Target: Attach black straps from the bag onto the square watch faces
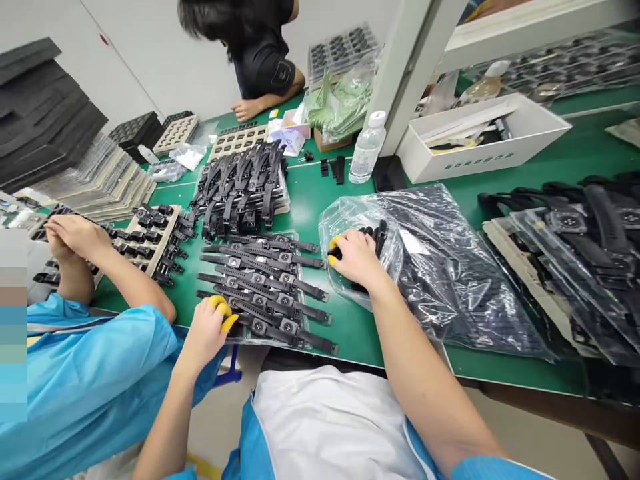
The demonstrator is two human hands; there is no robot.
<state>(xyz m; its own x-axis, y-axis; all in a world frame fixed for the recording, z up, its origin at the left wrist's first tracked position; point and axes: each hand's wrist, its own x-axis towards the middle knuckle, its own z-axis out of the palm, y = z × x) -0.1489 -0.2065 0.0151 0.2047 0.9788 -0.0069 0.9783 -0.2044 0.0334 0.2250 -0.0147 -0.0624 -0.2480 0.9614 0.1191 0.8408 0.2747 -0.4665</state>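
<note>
Several black smartwatches with long straps lie side by side on a clear plastic tray in front of me. My left hand, with yellow finger covers, has its fingers curled at the tray's near left corner, by the strap ends; what it grips is hidden. My right hand, also with yellow finger covers, reaches over the mouth of a clear plastic bag. Its fingers are bent round black straps there. More dark straps show through the bag, which has a white label.
Behind the tray stands a stack of watch trays. A water bottle and a white box stand beyond the bag. More stacked watches lie at right. Co-workers' hands are at left and across the table.
</note>
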